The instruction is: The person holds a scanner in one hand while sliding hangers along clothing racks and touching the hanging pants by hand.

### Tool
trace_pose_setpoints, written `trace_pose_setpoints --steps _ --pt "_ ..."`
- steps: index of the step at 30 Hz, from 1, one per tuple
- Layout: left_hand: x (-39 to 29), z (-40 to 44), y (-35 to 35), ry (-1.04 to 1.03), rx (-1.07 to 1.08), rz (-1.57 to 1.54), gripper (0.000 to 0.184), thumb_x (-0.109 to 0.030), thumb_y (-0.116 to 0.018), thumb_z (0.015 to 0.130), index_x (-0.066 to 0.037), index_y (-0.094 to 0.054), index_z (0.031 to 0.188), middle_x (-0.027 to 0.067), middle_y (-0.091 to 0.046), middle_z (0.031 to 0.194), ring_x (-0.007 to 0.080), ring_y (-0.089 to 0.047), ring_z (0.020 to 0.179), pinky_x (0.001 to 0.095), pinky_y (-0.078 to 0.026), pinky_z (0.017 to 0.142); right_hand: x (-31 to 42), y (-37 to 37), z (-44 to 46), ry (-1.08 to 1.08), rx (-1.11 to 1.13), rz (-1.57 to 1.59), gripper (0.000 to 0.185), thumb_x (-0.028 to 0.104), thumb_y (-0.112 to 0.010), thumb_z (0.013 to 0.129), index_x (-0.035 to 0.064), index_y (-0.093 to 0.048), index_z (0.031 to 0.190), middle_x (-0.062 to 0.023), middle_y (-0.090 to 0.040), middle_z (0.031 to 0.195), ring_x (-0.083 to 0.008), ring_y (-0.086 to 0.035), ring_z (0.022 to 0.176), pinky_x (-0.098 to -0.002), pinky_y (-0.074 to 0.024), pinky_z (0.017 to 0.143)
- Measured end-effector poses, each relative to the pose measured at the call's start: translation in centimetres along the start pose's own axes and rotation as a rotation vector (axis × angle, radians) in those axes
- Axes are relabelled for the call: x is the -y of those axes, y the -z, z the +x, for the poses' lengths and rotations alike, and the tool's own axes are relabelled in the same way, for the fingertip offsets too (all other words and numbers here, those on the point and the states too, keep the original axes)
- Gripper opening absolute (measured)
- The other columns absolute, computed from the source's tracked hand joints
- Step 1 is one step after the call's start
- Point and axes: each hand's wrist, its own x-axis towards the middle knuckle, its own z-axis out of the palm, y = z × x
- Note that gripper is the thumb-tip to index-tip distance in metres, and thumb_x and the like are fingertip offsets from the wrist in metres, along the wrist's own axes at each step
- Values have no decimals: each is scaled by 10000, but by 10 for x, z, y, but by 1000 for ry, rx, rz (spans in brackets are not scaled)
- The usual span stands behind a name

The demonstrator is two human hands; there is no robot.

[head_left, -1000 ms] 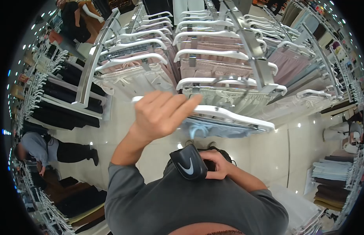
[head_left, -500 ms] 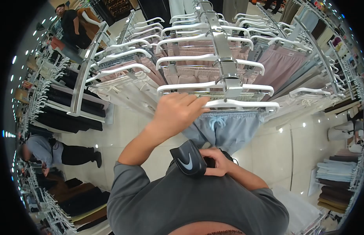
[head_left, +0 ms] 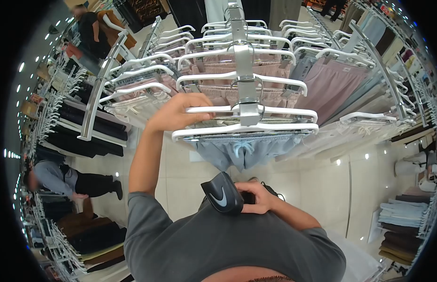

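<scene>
My left hand is closed on the left end of a white hanger on the central metal rail. Just in front of it, light-blue drawstring shorts hang from another white hanger, close to my left hand but not in its fingers. Near my waist, my right hand has its thumb and fingers curled around something dark that I cannot make out. Right beside those fingers is a black object with a pale swoosh mark.
Pink trousers and white garments hang on side racks to the right and left. A person in dark trousers stands at the left, another at the upper left. Folded clothes lie at the right. Pale floor tiles show below the rack.
My left hand has let go of the blue shorts' hanger, which now hangs at the rail's front, and moved left to the hanger behind. My right hand has stayed near my waist.
</scene>
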Motion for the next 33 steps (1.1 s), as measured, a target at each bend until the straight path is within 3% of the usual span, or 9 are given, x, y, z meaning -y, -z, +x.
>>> trace_pose_setpoints --steps 3,5,8,15,17,20,25,28,33 --pt "-11 2 -2 43 -65 -52 142 -106 -770 926 10 -765 1008 82 -745 1010 189 -691 947 331 -537 846 2 7 -5 -8 -1 17 583 100 -777 907 -84 -550 1412 -163 -710 1214 -194 -669 1094 -342 -500 988" --pt "-23 6 0 15 -83 -37 176 -9 -744 889 40 -744 1058 94 -737 1068 184 -683 997 325 -528 885 2 11 -7 -18 17 31 573 104 -777 910 -86 -555 1404 -162 -714 1198 -191 -670 1079 -339 -502 977" --pt "-35 16 -8 2 -128 1 164 -81 -788 897 23 -767 1022 85 -747 1039 180 -686 973 328 -533 862 -8 13 -6 -32 8 57 548 120 -779 915 -86 -571 1378 -156 -720 1168 -182 -668 1052 -336 -504 959" --pt "-5 19 -17 16 -60 -94 191 -78 -791 898 24 -769 1057 98 -745 1084 196 -679 989 336 -524 896 -16 1 4 -61 66 23 547 134 -779 915 -34 -574 1392 -136 -723 1205 -197 -680 1092 -359 -512 978" --pt "-2 10 -13 117 -42 -71 190 -87 -786 906 20 -773 1062 99 -746 1084 200 -682 995 337 -524 899 -15 -4 11 -55 93 8 551 134 -780 914 -29 -571 1398 -135 -723 1213 -202 -681 1105 -361 -513 983" --pt "18 -13 -13 167 -64 -108 178 -56 -782 884 24 -772 1043 94 -738 1102 188 -677 1004 319 -512 904 -17 -17 23 -80 67 18 564 128 -781 897 -73 -579 1384 -147 -724 1214 -190 -670 1110 -340 -493 1007" --pt "48 -76 7 110 -140 -69 141 -60 -779 901 4 -794 1025 87 -746 1067 180 -685 976 312 -535 859 -36 -40 52 -64 61 -15 574 135 -789 911 -39 -560 1408 -156 -728 1234 -227 -699 1123 -364 -511 1001" --pt "61 -125 33 215 -212 -236 135 -29 -775 898 11 -792 1026 79 -741 1063 165 -683 962 297 -541 836 -40 -56 75 -73 86 -33 577 136 -790 911 -39 -560 1410 -157 -729 1234 -232 -701 1127 -364 -512 1001" --pt "67 -195 98 190 -230 -168 133 -16 -771 902 23 -787 1027 76 -731 1063 145 -676 936 285 -547 799 -58 -78 107 -83 108 -51 579 140 -787 915 -39 -557 1416 -154 -724 1252 -221 -691 1151 -362 -506 1007"
